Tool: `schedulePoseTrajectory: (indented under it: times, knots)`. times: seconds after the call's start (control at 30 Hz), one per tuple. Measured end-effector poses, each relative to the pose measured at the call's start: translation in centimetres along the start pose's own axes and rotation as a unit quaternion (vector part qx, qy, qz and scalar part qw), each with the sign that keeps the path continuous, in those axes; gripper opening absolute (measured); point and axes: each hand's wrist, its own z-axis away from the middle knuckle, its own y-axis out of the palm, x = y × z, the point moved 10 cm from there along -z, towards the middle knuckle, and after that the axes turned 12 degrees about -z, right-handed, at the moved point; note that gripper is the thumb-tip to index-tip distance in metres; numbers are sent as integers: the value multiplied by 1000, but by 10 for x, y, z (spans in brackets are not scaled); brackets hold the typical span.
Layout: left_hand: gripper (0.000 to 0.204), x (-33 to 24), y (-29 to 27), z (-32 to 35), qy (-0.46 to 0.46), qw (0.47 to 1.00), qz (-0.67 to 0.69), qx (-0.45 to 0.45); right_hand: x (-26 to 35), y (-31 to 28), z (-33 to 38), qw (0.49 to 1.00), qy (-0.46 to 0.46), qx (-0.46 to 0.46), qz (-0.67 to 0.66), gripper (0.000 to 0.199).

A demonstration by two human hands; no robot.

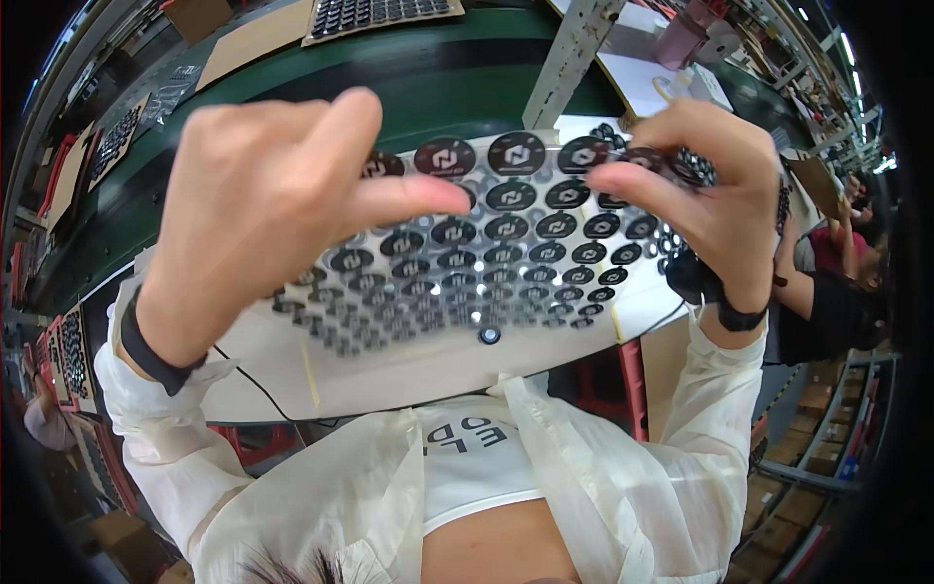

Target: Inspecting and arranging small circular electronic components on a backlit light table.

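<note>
Gripping the upper right corner of a clear sheet (531, 230), the right hand (623, 161) is clamped on it with the thumb across the front. At the sheet's upper left, the left hand (413, 151) has its thumb over the front and its forefinger apart from it; I cannot tell whether the fingers pinch the sheet. The sheet is tilted above the desk (389, 382), its upper edge nearest the camera. Rows of black discs (512, 196) cover it, each with the same pale angular mark; small print below the marks in the top row is too blurred to read. The lower rows blur too, and whether the bottom edge touches the desk cannot be told.

Just below the sheet is a small round piece (488, 335), dark with a pale middle. More black parts (671, 243) show past the sheet's right side. Left of and below the sheet, a thin black cable (255, 382) crosses the desk near a yellow strip (310, 372). Nearest the wearer, below the sheet, a white top (477, 477) carries large dark letters, upside down from here.

Beyond the sheet runs a green belt (467, 83), with a pale metal post (567, 78) standing at its upper right. Farther off above the sheet lies a tray of dark discs (381, 12) beside brown cardboard (255, 44). Right of the sheet, past the right hand, is another person in black (827, 316).
</note>
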Motion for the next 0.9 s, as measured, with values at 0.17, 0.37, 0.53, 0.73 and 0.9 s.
schedulePoseTrajectory:
  times: [0.17, 0.37, 0.53, 0.73, 0.9]
  knots:
    - [52, -9, 20, 21, -29, 989, 114, 87, -4, 29, 18, 996, 23, 44, -75, 30]
    - [49, -18, 39, 47, -72, 964, 227, 121, -25, 43, 46, 976, 129, 54, -168, 31]
    - [62, -29, 42, 64, -94, 962, 224, 126, -32, 46, 57, 975, 159, 25, -152, 43]
    - [61, -52, 58, 87, -77, 919, 337, 192, -29, 62, 95, 954, 190, 68, -221, 39]
    - [52, -36, 143, 82, -99, 918, 345, 169, -115, 95, 88, 947, 287, 99, -106, 38]
